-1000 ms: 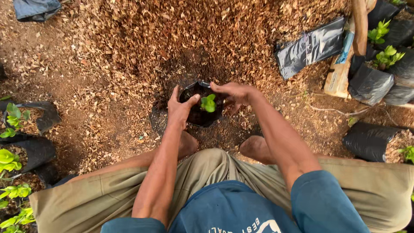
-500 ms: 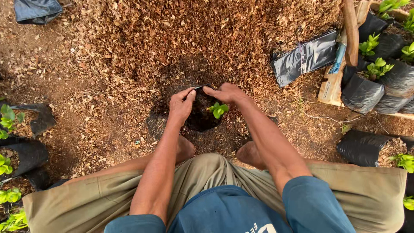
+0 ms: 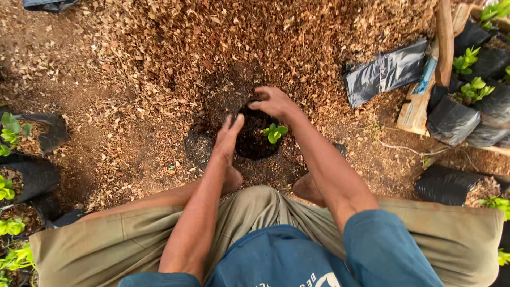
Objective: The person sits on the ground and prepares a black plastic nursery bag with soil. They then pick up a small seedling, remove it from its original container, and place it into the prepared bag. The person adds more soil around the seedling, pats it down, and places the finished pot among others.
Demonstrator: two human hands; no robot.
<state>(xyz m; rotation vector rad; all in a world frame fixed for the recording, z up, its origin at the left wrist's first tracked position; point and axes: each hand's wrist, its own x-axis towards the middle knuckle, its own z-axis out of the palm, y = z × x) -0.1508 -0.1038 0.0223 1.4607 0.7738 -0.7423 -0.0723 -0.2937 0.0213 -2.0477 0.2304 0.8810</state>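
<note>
A small black grow bag (image 3: pixel 254 142) filled with dark soil stands on the ground between my bare feet. A little green seedling (image 3: pixel 274 132) sticks up from the soil near its right side. My left hand (image 3: pixel 229 135) lies flat against the bag's left rim, fingers straight and together. At the far rim my right hand (image 3: pixel 271 101) curls over the soil, fingertips bent down at the edge. Neither hand visibly grips anything.
Wood chips and dark soil (image 3: pixel 175 58) cover the ground ahead. Planted black bags with seedlings (image 3: pixel 16 154) line the left edge, and more (image 3: pixel 470 90) sit at the right. An empty flattened bag (image 3: pixel 385 72) and a wooden plank (image 3: pixel 443 34) lie at the upper right.
My right hand has moved from over the seedling to the bag's far rim. My left hand has straightened along the left rim. The view has shifted slightly downward.
</note>
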